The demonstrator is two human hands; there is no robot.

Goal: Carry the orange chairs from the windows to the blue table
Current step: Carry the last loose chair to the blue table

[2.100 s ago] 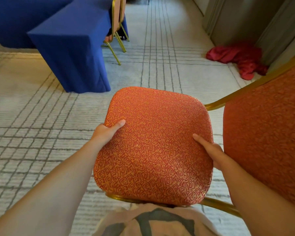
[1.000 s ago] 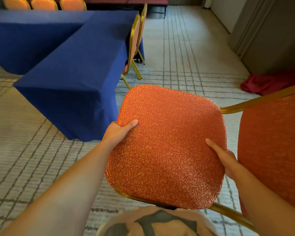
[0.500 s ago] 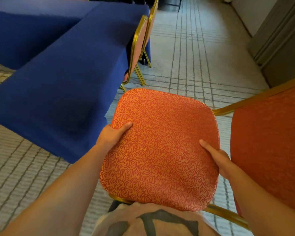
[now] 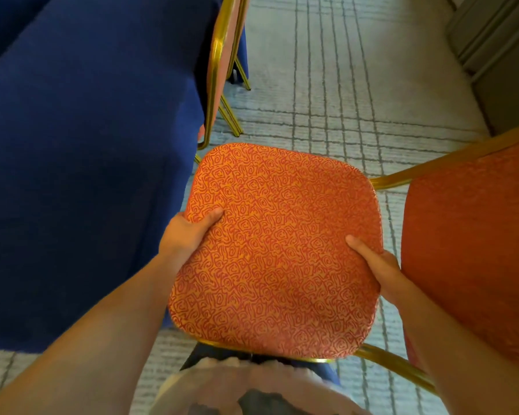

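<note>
Blue tabletop (image 4: 87,145) at left, a tucked chair (image 4: 219,70) standing against its edge. The left hand (image 4: 186,232) grips the left rim of the orange chair (image 4: 276,250), thumb on the cushion. The chair is held just beside the tabletop. The right hand (image 4: 378,271) grips the right rim likewise. The backrest (image 4: 474,250) is at far right, above the carpet (image 4: 342,85).
</note>
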